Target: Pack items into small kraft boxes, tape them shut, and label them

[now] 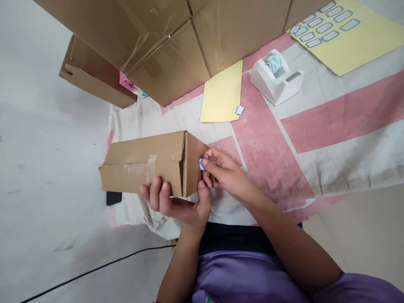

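A closed cardboard box (142, 155) lies on the cloth-covered table in front of me, with clear tape across its top seam. My left hand (179, 206) grips the near corner, fingers on the top side and thumb on the right end face. At that end face, my right hand (222, 170) pinches a small blue-edged white sticker (202, 164) between thumb and fingers. The sticker is against or very close to the cardboard; I cannot tell how much of it is stuck. Part of the end face is hidden by my right hand.
Large cardboard boxes (176, 59) are stacked at the back. A yellow sheet (222, 92) with one label (240, 110) at its corner lies beyond the box. Right of it stand a white tape dispenser (276, 78) and a yellow sticker sheet (356, 46). A black object (113, 198) sits left.
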Tool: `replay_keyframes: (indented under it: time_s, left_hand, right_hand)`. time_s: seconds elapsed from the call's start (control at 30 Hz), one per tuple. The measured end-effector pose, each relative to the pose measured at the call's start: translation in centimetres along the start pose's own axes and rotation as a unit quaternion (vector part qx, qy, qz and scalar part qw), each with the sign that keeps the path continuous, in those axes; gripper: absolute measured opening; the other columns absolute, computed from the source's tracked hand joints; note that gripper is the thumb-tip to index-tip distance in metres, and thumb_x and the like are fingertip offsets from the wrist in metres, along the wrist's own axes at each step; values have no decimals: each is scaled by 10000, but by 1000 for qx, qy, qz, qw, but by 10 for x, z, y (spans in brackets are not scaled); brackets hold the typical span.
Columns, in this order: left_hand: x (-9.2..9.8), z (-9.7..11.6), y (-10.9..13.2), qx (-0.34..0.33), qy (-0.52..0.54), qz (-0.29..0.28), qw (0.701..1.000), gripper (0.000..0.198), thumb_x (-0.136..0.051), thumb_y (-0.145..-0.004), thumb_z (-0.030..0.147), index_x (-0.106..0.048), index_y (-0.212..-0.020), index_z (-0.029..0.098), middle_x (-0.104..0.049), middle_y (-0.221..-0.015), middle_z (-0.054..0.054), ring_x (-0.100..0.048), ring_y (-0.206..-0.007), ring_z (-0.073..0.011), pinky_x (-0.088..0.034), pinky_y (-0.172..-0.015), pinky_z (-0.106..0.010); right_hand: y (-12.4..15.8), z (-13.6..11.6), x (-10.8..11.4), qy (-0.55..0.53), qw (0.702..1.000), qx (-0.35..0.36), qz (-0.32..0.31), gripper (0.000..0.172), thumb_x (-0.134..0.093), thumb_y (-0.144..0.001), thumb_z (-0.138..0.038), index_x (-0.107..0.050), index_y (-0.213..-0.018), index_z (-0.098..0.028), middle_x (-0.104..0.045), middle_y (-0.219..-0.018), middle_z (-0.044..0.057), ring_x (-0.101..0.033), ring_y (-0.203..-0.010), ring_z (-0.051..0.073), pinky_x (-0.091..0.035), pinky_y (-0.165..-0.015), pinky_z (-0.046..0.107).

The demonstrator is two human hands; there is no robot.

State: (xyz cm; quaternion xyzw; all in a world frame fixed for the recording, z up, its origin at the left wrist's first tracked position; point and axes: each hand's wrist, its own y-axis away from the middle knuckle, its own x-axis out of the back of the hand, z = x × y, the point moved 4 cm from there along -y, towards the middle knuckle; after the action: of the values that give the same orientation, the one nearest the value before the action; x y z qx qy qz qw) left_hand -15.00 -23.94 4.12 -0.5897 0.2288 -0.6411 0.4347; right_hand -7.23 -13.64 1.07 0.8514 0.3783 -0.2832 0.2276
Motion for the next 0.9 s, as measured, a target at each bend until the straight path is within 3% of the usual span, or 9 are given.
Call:
replay_keyframes:
  time_s: [0.1, 0.37, 0.67, 0.83, 0.9]
  left_hand:
    - [0, -4, 3, 10, 0, -10, 1000, 732, -683, -815, 381, -297, -1420, 235, -397, -1390, -153, -274, -1463, -360, -181, -1216, -698]
    - [4, 9, -12, -39, -34, 25, 998, 656, -661, -818, 392, -368, -1384, 234, -481, -1325, -145, -424, -1355, -332, -326, -1169, -671]
    - [5, 12, -13, -52, -6, 21, 998, 668, -707, -823, 338, -385, -1394, 210, -472, -1374, -116, -410, -1370, -316, -222, -1232, -686]
    - [6, 12, -13, -40, -23, 19, 999, 664, -700, -840, 338, -371, -1409, 244, -463, -1393, -99, -391, -1388, -335, -244, -1220, -706]
    - [4, 7, -7, -34, -2, -8, 999, 686, -682, -858, 321, -318, -1435, 248, -409, -1450, -104, -324, -1437, -343, -159, -1239, -735]
  right_hand:
    - [-1, 0, 0, 6, 1000, 13, -3, 184, -510, -978, -327, -382, -879, -240, -510, -456, -110, -397, -390, 67, -260, -410, 137]
    - [-3, 0, -1, 9, 999, 36, -10, 181, -511, -977, -320, -388, -870, -240, -499, -447, -125, -401, -383, 60, -268, -424, 146]
    - [-2, -1, -1, 16, 999, 45, -10, 162, -498, -997, -294, -403, -878, -237, -505, -455, -128, -417, -390, 56, -283, -443, 156]
    - [-3, -1, -1, 13, 999, 50, -10, 186, -511, -1000, -303, -403, -865, -235, -497, -456, -130, -451, -397, 56, -280, -442, 156]
    - [-3, 0, -1, 9, 999, 52, -10, 191, -521, -998, -306, -406, -864, -233, -496, -456, -130, -453, -400, 55, -283, -445, 154]
